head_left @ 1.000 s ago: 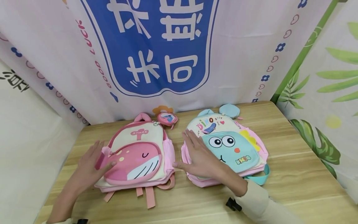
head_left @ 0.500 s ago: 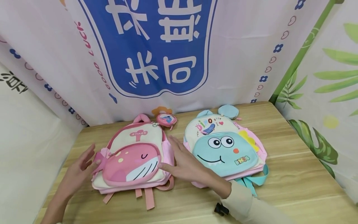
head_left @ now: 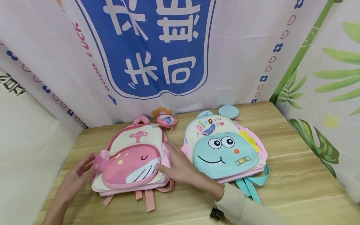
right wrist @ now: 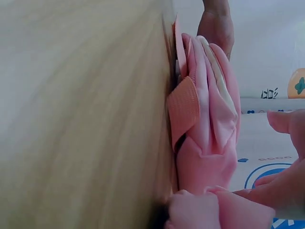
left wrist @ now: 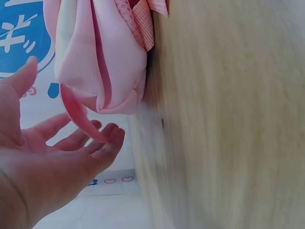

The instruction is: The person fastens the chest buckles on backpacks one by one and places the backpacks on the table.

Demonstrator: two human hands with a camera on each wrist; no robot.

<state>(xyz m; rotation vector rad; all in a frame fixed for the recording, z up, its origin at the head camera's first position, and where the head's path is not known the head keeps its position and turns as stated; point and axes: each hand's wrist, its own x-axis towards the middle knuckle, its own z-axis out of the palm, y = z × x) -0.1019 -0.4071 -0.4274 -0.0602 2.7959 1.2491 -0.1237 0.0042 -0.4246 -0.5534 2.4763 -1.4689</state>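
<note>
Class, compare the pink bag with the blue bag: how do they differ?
The pink bag reads SHARK; the blue bag reads DINO. The pink bag shows one closed eye, the blue bag two open ones. Both lie front up on the table.

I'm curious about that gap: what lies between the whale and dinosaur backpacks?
In the head view: the person's right hand, some bare table beyond it, and a small pink pouch at the far end.
</note>
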